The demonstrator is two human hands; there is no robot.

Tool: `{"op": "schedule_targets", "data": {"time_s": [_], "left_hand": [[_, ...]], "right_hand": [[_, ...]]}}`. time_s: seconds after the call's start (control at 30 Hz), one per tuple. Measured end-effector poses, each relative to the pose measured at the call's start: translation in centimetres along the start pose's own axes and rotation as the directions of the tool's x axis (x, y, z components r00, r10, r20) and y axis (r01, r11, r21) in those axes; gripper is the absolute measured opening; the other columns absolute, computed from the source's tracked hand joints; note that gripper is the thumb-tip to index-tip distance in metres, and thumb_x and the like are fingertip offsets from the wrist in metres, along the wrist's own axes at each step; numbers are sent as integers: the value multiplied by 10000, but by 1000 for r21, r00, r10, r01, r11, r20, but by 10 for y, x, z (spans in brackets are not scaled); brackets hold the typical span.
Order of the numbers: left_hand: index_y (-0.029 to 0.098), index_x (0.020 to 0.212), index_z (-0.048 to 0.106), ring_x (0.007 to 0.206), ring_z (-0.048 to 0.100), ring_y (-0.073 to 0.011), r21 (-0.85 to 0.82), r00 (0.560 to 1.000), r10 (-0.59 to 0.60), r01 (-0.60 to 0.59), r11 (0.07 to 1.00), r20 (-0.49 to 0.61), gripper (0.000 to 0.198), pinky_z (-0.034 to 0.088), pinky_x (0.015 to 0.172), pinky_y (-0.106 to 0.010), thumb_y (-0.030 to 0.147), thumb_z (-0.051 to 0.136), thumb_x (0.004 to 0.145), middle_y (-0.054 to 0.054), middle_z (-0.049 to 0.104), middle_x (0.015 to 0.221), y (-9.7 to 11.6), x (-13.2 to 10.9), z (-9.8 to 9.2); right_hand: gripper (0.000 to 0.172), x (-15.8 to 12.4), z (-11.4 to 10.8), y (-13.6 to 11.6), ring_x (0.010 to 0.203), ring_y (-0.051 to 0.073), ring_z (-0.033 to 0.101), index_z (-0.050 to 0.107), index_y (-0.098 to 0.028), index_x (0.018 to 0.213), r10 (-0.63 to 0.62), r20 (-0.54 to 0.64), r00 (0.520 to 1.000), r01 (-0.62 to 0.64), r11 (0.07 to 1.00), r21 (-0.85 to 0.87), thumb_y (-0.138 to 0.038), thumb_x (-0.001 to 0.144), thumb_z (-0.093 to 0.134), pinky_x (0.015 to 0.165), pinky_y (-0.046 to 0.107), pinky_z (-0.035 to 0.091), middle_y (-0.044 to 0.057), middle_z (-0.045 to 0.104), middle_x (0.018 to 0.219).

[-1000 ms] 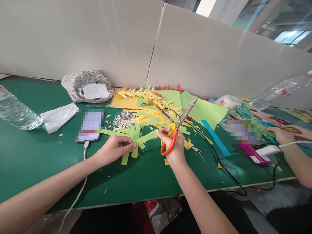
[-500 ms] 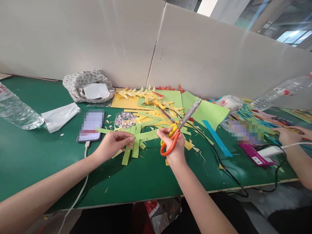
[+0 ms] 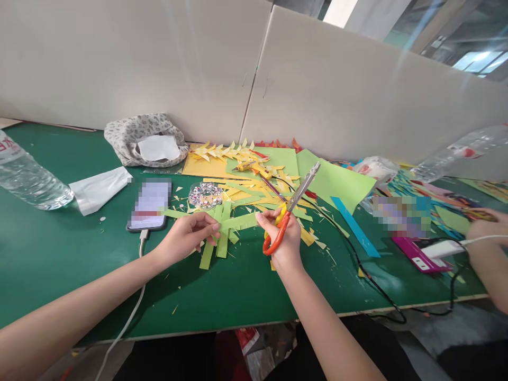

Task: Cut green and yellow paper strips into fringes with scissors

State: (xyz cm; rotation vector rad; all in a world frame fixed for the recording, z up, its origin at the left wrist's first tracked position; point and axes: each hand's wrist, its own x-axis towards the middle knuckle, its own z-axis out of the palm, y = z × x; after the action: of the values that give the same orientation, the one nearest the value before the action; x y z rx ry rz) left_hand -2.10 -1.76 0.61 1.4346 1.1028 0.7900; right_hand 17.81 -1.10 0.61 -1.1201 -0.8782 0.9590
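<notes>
Our left hand pinches a green paper strip over the worktop while our right hand grips the scissors, blades seemingly closed; cutting it calls for opening them.

Craft workshop, partitioned bench, paper scraps

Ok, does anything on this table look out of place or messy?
Paper scraps are strewn over the table around the left hand, which pinches a green strip, and the right hand with the scissors. A water bottle lies on its side at the far left, and a black cable hangs over the front edge.
</notes>
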Motion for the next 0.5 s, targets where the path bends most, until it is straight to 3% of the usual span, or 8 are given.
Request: {"op": "schedule_targets", "data": {"time_s": [0.27, 0.5], "left_hand": [[168, 805, 520, 689, 647, -166, -37, 1000, -20, 19, 999, -10, 258, 409, 423, -200, 424, 531, 775, -61, 669, 826, 1, 2, 1], [176, 727, 493, 504, 581, -118, -156, 987, 0, -25, 987, -159, 274, 389, 418, -200, 444, 525, 781, -5, 626, 592, 4, 1, -6]], "right_hand": [[354, 2, -2, 3, 654, 99, 581, 444, -197, 707, -7, -8, 1000, 7, 1000, 14, -207, 551, 761, 793, 328, 481, -48, 581, 684], [333, 7, -8, 1, 649, 103, 584, 457, -192, 711, -65, -90, 994, 68, 997, 29, -229, 569, 756, 731, 306, 494, -45, 580, 692]]}}
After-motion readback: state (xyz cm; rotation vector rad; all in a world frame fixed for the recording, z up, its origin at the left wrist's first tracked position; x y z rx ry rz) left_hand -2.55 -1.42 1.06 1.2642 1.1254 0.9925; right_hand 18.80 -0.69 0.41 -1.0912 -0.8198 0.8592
